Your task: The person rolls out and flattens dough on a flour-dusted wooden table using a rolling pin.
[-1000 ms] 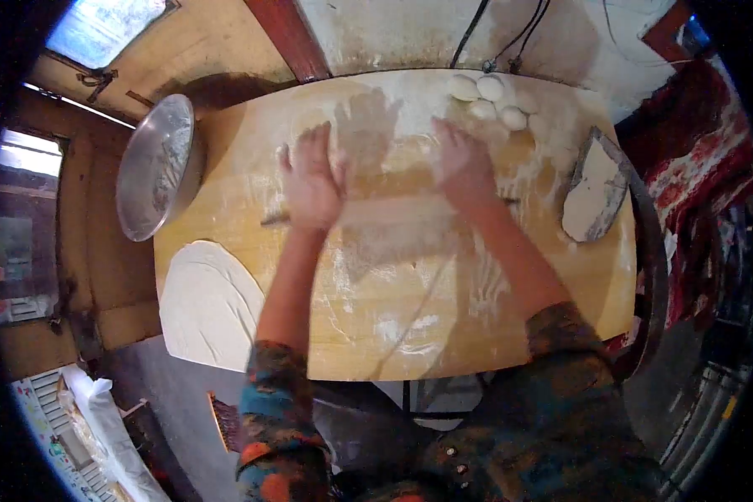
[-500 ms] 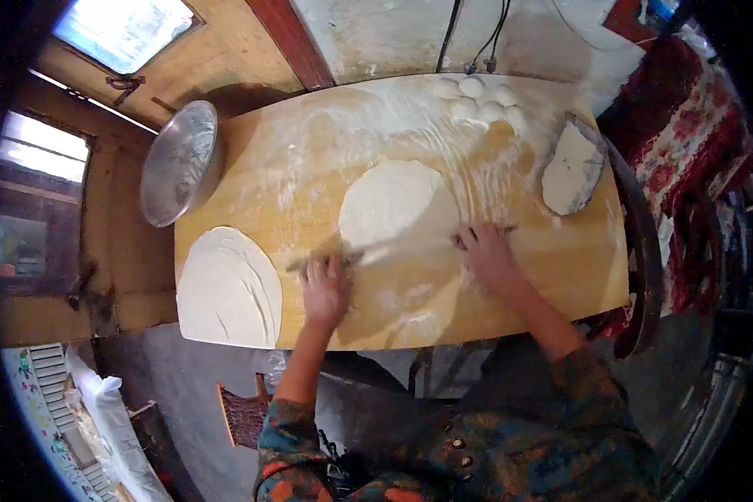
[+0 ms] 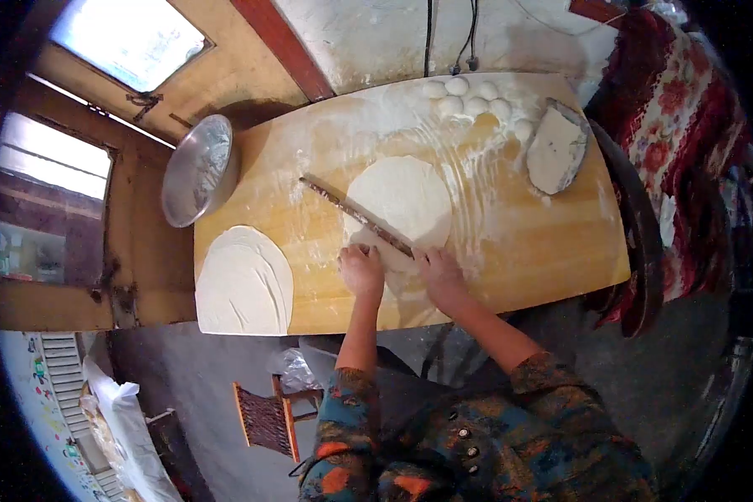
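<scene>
A round, thin dough sheet (image 3: 406, 197) lies on the floured wooden board. A dark, slim rolling pin (image 3: 343, 206) rests slantwise across its left part, its far end pointing up and left. My right hand (image 3: 440, 278) is closed around the pin's near end, by the sheet's front edge. At the sheet's near left edge is my left hand (image 3: 362, 269), off the pin, with its fingers curled in on the dough's rim. Further left, a stack of rolled dough sheets (image 3: 244, 284) lies at the board's front edge.
Several dough balls (image 3: 477, 106) sit at the back right. Beside them is a flour-filled container (image 3: 554, 152). A metal bowl (image 3: 199, 171) leans at the board's (image 3: 544, 251) left edge. A small chair (image 3: 265, 420) stands on the floor below.
The rolling pin has turned from lying crosswise under both hands to a slant over the dough. My left hand has let go of it and moved to the dough's edge; my right moved left.
</scene>
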{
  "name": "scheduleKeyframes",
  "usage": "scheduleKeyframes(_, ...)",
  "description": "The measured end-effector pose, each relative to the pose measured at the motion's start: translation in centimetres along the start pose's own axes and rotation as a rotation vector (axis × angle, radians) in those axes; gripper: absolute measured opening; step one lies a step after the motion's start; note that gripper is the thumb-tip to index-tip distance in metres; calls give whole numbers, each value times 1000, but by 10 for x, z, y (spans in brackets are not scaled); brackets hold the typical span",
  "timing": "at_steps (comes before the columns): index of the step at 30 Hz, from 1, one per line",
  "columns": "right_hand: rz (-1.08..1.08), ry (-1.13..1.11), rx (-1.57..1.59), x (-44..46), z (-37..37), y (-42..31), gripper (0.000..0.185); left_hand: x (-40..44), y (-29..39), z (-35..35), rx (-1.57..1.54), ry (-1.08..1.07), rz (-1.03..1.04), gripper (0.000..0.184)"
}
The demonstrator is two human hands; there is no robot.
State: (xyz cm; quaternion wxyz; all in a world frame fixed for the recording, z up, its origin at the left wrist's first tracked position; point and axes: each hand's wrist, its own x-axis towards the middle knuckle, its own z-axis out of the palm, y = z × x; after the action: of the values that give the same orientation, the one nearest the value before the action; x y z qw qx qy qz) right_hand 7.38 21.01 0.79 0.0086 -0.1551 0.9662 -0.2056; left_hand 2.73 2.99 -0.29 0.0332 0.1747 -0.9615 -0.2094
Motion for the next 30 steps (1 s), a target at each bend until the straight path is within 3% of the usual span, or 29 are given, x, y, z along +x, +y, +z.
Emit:
scheduleKeyframes(1,9,37,-18,2,2,1,43,4,0,4,-50,-64,6,32)
scheduleKeyframes(4,30,164,-29,5,-2,1,42,21,15,-10,-711,-286,-213,26)
scheduleKeyframes(5,29,234,-2,10,-9,-4,42,18,33,-19,-1019,-309,-325,33)
scheduleKeyframes(6,29,303,25,17,-14,-10,43,23,32,-14,-825,-205,-21,38)
scheduleKeyframes(8,30,129,-24,42,5,-14,38,34,25,1,-408,9,563,46)
scheduleKeyframes(9,29,45,-50,52,11,-11,36,37,19,2,-51,2,628,53)
scheduleKeyframes(13,-109,-156,-97,59,-15,0,34,40,3,-19,167,-105,769,44)
scheduleKeyframes(16,-122,-308,-93,35,-43,30,36,11,7,-27,47,-341,780,42)
scheduleKeyframes(20,-173,-263,-184,-26,-45,64,40,-51,15,-16,-95,-364,848,55)
scheduleKeyframes(21,-189,-241,-201,-40,-49,62,42,-64,19,-18,9,-393,863,58)
scheduleKeyframes(24,-191,-134,-320,-73,-27,51,50,-93,9,-14,63,-376,833,60)
scheduleKeyframes(27,-99,-185,-283,-80,-35,33,59,-103,-1,-7,126,-341,858,57)
scheduleKeyframes(30,18,-221,-321,-44,-28,27,68,-88,24,-19,200,-190,755,55)
